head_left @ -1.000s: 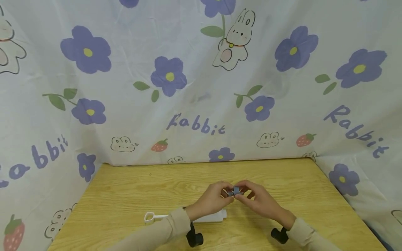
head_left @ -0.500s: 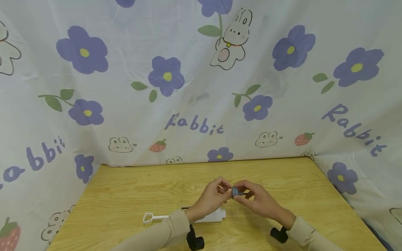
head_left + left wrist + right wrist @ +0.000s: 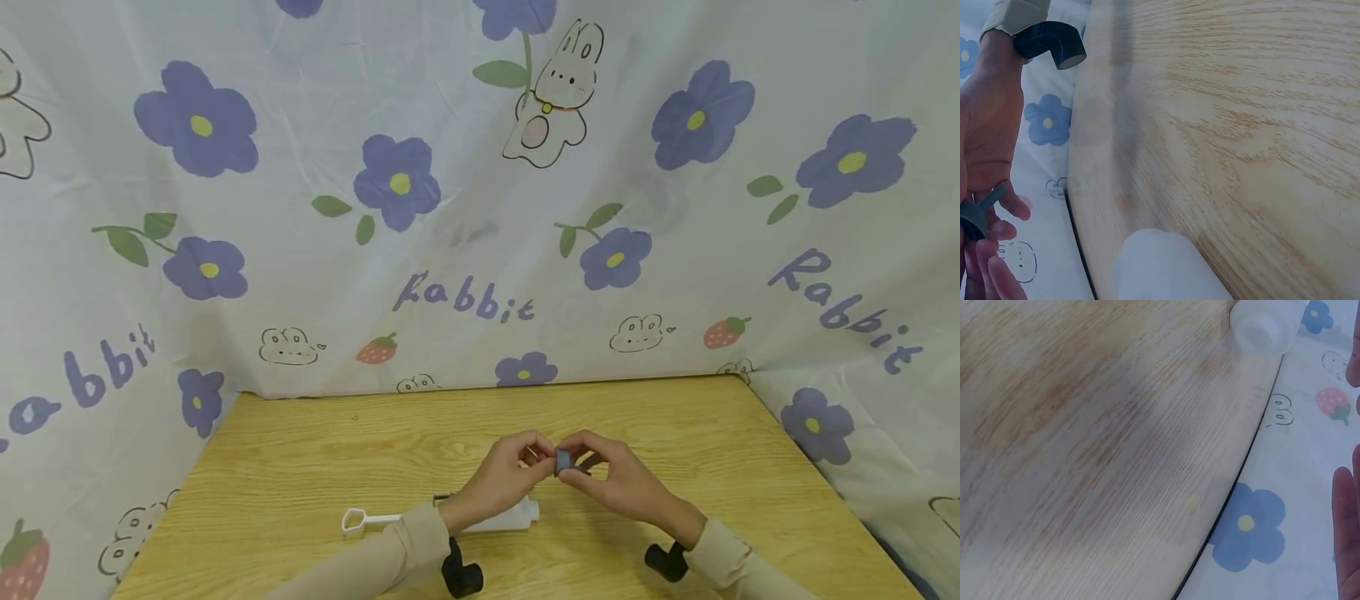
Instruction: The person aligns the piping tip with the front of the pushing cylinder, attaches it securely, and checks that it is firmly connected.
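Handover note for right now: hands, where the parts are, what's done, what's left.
Left hand: fingertips pinch one side of the small grey cap, held above the wooden table.
Right hand: fingers curled round the cap's other side.
White bottle: lies on its side near the table's front edge, partly under the left forearm, neck open.
White scoop: lies flat to the bottle's left.
Done: cap is off the bottle and in both hands.
Left: cap not yet set down or refitted; bottle and scoop untouched.
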The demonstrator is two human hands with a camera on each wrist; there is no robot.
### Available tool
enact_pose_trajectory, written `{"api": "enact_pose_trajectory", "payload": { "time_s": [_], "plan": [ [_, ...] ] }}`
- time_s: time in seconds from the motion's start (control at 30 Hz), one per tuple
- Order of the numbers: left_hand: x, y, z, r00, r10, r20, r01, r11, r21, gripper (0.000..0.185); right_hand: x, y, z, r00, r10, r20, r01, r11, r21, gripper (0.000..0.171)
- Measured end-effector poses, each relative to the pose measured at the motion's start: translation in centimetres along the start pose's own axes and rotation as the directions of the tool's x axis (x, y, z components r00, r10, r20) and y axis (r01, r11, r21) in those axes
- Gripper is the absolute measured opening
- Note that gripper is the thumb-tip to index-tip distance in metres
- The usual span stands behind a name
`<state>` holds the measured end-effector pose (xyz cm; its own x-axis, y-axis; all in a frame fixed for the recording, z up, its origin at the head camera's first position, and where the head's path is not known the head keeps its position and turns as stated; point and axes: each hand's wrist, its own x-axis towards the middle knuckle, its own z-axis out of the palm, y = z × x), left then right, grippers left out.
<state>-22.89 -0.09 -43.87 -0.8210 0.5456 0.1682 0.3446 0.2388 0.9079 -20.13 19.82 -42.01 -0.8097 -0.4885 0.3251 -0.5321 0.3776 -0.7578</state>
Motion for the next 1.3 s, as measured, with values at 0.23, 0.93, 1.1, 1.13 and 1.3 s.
{"api": "enact_pose_trajectory", "payload": {
  "time_s": [0.23,0.93,1.1,1.13,1.3],
  "plan": [
    [-0.2,-0.2,-1.5,0.999,0.025,0.028,-0.025,1.000,-0.002,0.015,-0.2,0.1,0.0,0.998,-0.025,-0.062,0.022,0.998,-0.054,0.028],
    [-7.7,-4.7,-9.9,0.956,-0.197,0.219,-0.038,0.654,0.756,0.091,-0.7,0.4,-0.1,0.996,-0.001,-0.091,-0.010,0.993,-0.120,0.028],
    [-7.4,-5.3,-8.9,0.958,-0.145,0.246,-0.089,0.665,0.741,0.079,-0.8,0.6,-0.1,0.995,0.012,-0.098,-0.023,0.993,-0.115,0.028],
    [-7.3,-5.4,-8.7,0.959,-0.139,0.248,-0.093,0.672,0.735,0.074,-0.8,0.6,-0.1,0.995,0.010,-0.098,-0.022,0.993,-0.116,0.028],
    [-7.2,-6.0,-7.9,0.965,-0.117,0.236,-0.090,0.694,0.714,0.049,-1.0,1.0,0.2,0.996,0.002,-0.089,-0.013,0.992,-0.124,0.029]
  ]
}}
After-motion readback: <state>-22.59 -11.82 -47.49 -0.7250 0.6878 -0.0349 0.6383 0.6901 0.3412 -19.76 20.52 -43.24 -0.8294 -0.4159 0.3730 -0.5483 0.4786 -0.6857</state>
